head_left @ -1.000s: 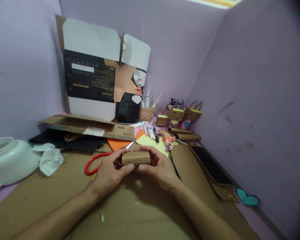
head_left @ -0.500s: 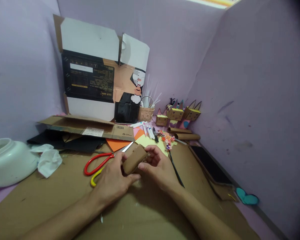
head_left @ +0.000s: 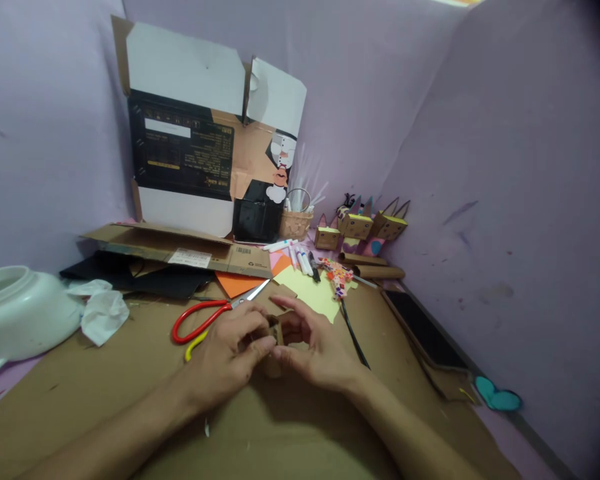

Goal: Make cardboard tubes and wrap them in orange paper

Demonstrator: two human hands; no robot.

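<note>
Between my two hands is a small brown cardboard piece [head_left: 274,367], folded like a little box, with an open end facing up toward me. My left hand [head_left: 233,347] pinches its left edge with thumb and fingers. On the other side, my right hand [head_left: 310,343] curls its fingers round the right edge, thumb near my left thumb. The fingers hide much of the piece. Just left of my left hand lie red-handled scissors [head_left: 200,321], blades pointing away. A yellow handle [head_left: 195,345] shows partly beneath them.
A white pot [head_left: 25,320] and crumpled tissue [head_left: 105,317] sit at left. Flattened cardboard [head_left: 190,153] leans on the back wall. Markers [head_left: 304,261], yellow paper [head_left: 310,290] and cardboard animal figures [head_left: 357,227] are behind my hands. A dark flat panel [head_left: 425,327] lies at right.
The cardboard piece has turned from showing its long flat side to showing its open end. My fingers have shifted on it, and both thumbs are now close together.
</note>
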